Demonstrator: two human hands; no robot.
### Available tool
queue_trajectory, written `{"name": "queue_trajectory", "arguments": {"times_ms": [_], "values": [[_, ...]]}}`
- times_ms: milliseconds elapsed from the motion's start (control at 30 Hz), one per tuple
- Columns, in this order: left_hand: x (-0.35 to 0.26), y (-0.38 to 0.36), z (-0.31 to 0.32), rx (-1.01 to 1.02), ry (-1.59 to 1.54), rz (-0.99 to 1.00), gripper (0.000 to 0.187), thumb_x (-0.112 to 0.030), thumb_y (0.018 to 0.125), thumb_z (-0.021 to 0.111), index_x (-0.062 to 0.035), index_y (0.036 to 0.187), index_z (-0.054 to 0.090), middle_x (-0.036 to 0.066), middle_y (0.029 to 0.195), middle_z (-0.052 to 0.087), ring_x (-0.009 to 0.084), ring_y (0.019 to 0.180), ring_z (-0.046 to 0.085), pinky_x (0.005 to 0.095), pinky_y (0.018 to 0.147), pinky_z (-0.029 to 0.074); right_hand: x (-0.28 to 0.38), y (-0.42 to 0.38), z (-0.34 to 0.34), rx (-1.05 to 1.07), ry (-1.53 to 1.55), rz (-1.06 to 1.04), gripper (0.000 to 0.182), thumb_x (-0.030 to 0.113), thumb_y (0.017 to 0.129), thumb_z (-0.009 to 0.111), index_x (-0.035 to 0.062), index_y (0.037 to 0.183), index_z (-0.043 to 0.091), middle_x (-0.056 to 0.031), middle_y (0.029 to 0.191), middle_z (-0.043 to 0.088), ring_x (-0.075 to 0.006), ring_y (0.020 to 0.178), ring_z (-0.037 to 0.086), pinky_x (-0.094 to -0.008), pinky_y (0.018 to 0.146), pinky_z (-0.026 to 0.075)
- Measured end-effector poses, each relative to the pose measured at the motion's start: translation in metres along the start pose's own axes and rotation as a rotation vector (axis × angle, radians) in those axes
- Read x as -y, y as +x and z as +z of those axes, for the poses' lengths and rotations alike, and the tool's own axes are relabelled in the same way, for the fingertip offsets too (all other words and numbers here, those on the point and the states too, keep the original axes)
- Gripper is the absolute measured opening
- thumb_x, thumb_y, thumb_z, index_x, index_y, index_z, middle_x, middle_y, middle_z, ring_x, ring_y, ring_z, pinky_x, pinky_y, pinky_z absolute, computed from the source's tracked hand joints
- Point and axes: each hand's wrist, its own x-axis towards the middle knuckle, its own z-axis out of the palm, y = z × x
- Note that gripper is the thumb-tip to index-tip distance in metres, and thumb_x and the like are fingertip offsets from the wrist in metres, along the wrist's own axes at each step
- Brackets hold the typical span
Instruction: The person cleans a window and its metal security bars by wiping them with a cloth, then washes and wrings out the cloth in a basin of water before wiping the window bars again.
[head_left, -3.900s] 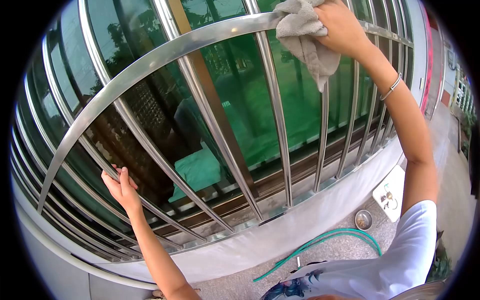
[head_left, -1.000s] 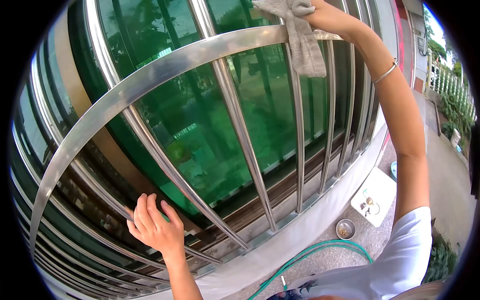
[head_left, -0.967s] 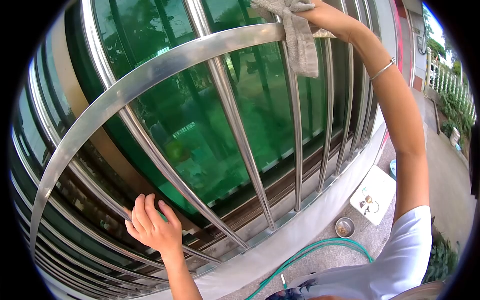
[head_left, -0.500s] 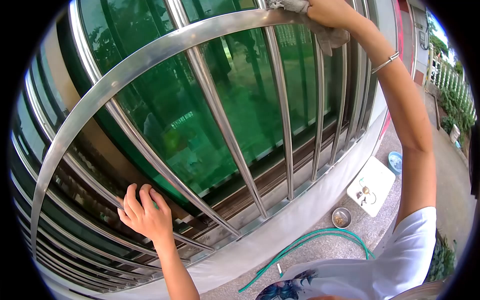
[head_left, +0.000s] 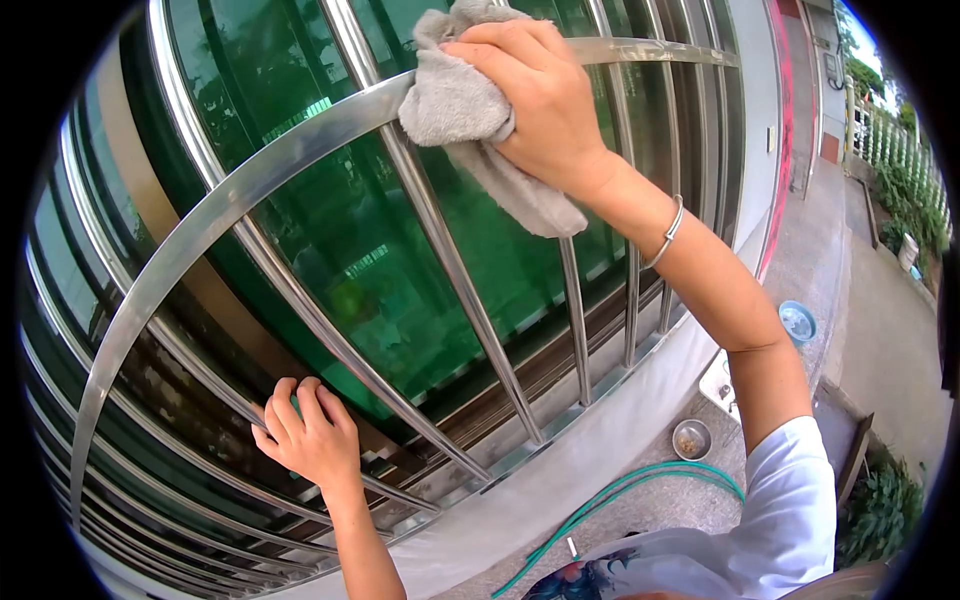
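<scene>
A grey cloth [head_left: 460, 105] is wrapped over the curved metal crossbar [head_left: 290, 150] of a window grille. My right hand [head_left: 545, 105] grips it there, and a loose end hangs below the palm. Lower left, my left hand [head_left: 310, 435] has its fingers curled around one of the upright steel bars [head_left: 205, 370]. Behind the grille stands a green-tinted window pane [head_left: 350, 250] with reflections on it. The right wrist wears a thin metal bangle [head_left: 670, 232].
Below the grille runs a pale wall ledge [head_left: 600, 425]. On the ground lie a green hose [head_left: 610, 490], a metal bowl [head_left: 692, 440], a white tray [head_left: 716, 385] partly behind my arm, and a blue basin [head_left: 797, 322]. Plants [head_left: 885, 515] grow at the right.
My right hand has slid the cloth leftward along the curved crossbar, from the upper right to the upper middle. The left hand stays on its bar. The view has shifted slightly.
</scene>
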Motion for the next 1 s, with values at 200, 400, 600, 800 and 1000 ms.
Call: {"name": "queue_trajectory", "arguments": {"times_ms": [200,400,600,800,1000], "values": [[0.005,-0.002,0.001,0.004,-0.014,0.055,0.008,-0.014,0.077,0.063,-0.0165,0.084,0.062,-0.003,0.1,0.058,0.0185,0.094,0.054,0.0417,0.09,0.032,0.01,0.081,0.014,1.03,-0.015,0.647,0.038,0.031,0.08,0.06,0.0085,0.111,0.065,-0.0114,0.109,0.064,-0.0288,0.106,0.058,-0.0385,0.089,0.045],[0.007,-0.002,0.001,0.011,-0.01,0.078,0.007,-0.014,0.078,0.062,-0.0153,0.085,0.061,-0.002,0.099,0.058,0.0188,0.094,0.053,0.0395,0.088,0.032,-0.018,0.003,0.007,0.362,0.172,0.078,0.036,0.015,0.073,0.066,0.0176,0.11,0.066,-0.0022,0.106,0.065,-0.0249,0.105,0.057,-0.0379,0.091,0.043],[0.008,-0.004,-0.004,0.08,-0.045,0.07,0.006,-0.015,0.079,0.062,-0.016,0.085,0.062,-0.002,0.101,0.058,0.0187,0.098,0.053,0.0415,0.094,0.029,-0.073,-0.03,-0.06,0.363,-0.15,0.085,0.037,0.009,0.072,0.064,0.0093,0.109,0.062,-0.0062,0.109,0.062,-0.0298,0.102,0.056,-0.0385,0.087,0.045],[-0.034,0.009,-0.023,-0.115,-0.205,0.084,0.017,-0.013,0.08,0.063,-0.0089,0.096,0.064,0.005,0.11,0.057,0.0213,0.106,0.05,0.0434,0.102,0.021,-0.117,-0.046,-0.083,0.45,-0.171,0.069,0.047,0.004,0.071,0.065,0.0096,0.116,0.055,-0.0093,0.116,0.057,-0.0298,0.109,0.052,-0.0386,0.094,0.042],[-0.104,0.022,-0.026,-0.041,-0.406,-0.121,0.042,-0.007,0.08,0.059,0.0033,0.119,0.046,0.02,0.124,0.04,0.0315,0.116,0.036,0.0419,0.097,0.03,-0.158,-0.08,-0.095,0.289,-0.175,0.129,0.038,0.011,0.072,0.066,0.0105,0.11,0.058,-0.007,0.11,0.059,-0.0283,0.106,0.053,-0.0381,0.092,0.043]]}}
